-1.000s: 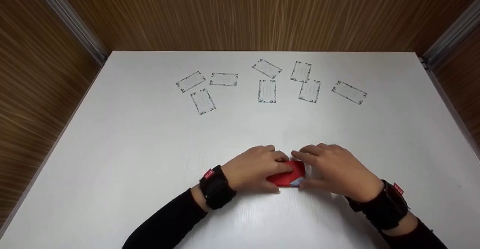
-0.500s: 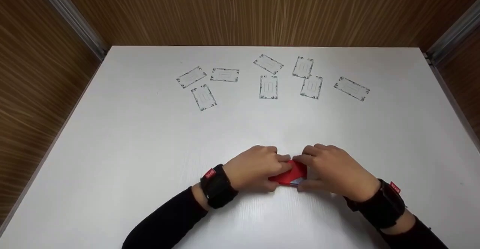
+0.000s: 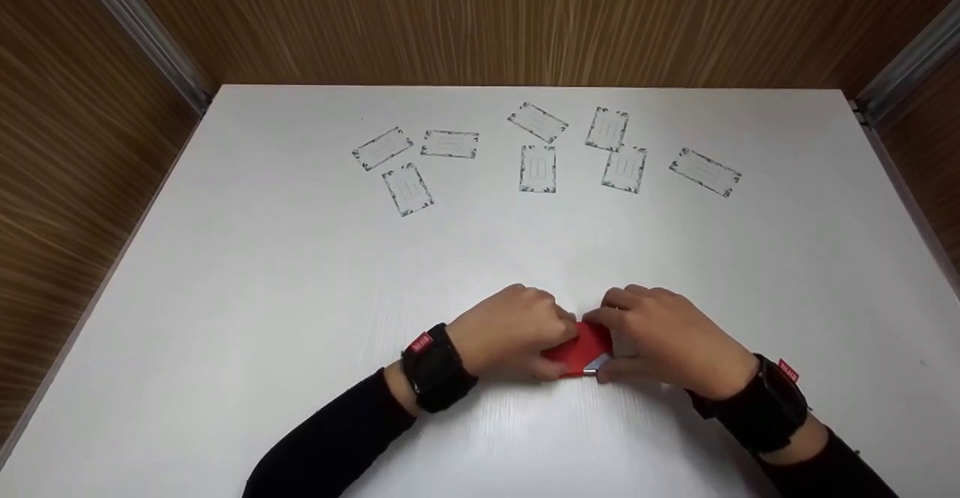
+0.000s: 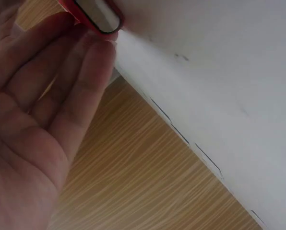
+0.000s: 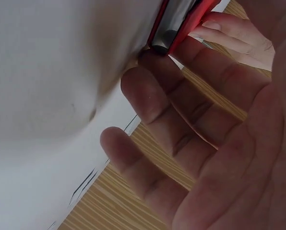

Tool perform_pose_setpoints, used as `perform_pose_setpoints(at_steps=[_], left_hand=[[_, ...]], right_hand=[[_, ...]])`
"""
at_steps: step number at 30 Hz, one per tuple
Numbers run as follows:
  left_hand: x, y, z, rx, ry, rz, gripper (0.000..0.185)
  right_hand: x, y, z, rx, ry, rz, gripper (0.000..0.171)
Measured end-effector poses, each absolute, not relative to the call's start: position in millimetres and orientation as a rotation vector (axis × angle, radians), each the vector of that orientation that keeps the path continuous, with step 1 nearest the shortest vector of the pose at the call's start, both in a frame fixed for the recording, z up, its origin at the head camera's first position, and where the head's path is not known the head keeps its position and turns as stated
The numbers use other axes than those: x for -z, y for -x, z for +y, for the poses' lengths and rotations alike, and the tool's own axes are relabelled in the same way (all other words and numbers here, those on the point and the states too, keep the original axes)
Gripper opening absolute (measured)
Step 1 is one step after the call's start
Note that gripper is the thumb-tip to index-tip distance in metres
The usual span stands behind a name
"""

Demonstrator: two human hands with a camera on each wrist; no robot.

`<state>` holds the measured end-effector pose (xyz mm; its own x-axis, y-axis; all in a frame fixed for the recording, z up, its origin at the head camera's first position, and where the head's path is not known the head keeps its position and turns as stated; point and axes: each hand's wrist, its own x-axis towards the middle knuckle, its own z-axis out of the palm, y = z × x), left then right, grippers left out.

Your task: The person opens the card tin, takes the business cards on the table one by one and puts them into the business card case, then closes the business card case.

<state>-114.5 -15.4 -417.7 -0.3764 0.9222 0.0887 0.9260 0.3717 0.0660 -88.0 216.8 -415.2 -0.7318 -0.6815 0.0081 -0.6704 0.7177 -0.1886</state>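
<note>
A small flat red case (image 3: 577, 349) with a pale blue-grey corner lies on the white table between both hands. My left hand (image 3: 514, 331) grips its left end, thumb on the near edge and fingers at the far edge. At the right end my right hand (image 3: 664, 337) pinches it between thumb and index finger. In the left wrist view the case's end (image 4: 102, 14) is rounded, with a shiny grey face inside a red rim. The right wrist view shows a shiny grey side between red faces (image 5: 193, 24). Its contents are hidden.
Several white cards with dark leafy borders lie spread across the far part of the table, such as one at the left (image 3: 407, 190), one in the middle (image 3: 538, 169) and one at the right (image 3: 705, 172). Wood-grain panels (image 3: 480, 22) enclose the table.
My left fingers have curled in more over the case, and its thumb has drawn in against the near edge. The right hand closes in slightly. The cards sit higher as the view tilts.
</note>
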Motion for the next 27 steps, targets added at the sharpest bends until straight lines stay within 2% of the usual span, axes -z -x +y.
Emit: perform_pose_setpoints(at_steps=[12, 18, 23, 27], left_hand=[[417.0, 96.2, -9.3, -0.074, 1.657, -2.408, 0.015], [417.1, 94.2, -8.4, -0.036, 1.624, -2.364, 0.025], [416.2, 107.6, -14.8, 0.139, 1.616, -2.423, 0.024], [417.9, 119.9, -23.9, 0.425, 1.579, -2.528, 0.019]], right_hand=[[412.9, 88.2, 215.6, 0.284, 1.139, 2.877, 0.054], [414.7, 89.9, 217.2, 0.321, 1.131, 2.878, 0.060], [415.3, 92.1, 218.9, 0.332, 1.093, 2.881, 0.062], [416.8, 91.8, 219.3, 0.327, 1.014, 2.874, 0.072]])
